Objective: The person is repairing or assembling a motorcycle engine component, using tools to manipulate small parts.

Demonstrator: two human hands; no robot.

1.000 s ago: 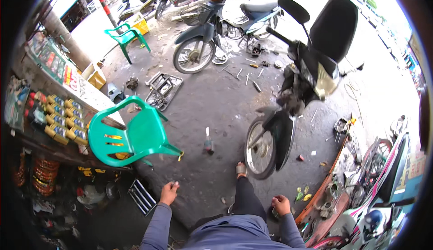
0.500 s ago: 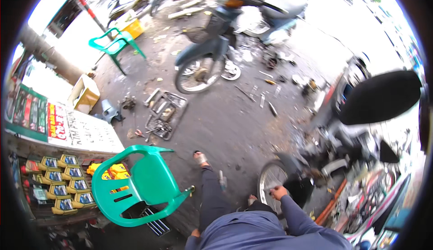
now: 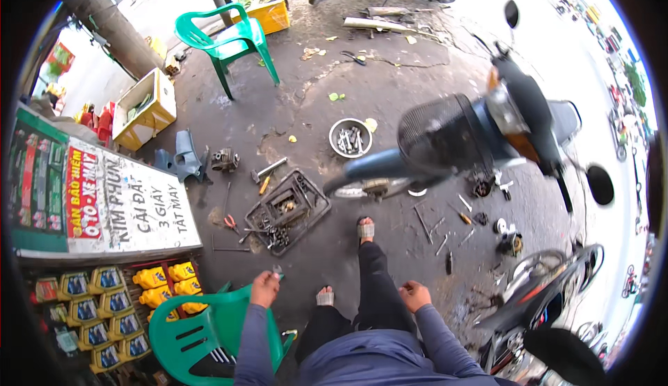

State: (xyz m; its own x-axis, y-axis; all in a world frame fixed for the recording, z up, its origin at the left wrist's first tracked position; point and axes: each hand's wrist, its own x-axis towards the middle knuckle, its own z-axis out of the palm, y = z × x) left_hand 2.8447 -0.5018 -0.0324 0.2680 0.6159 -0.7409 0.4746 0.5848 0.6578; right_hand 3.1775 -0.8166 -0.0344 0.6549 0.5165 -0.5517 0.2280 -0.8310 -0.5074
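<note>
Green plastic chair stands at the person's lower left, just beside the left hand, which pinches a small metal part above the pavement near the wire tray, while the right hand hangs fisted, holding nothing visible.

Only 1 view is given, from a fisheye camera worn on the person's head. It looks steeply down and forward at the ground from standing height. The person's own legs and forearms enter from the lower edge, so they are the nearest parts. The concrete floor fills the middle of the frame. Straight lines bend near the dark round rim, and the street curves away at the upper right.
</note>
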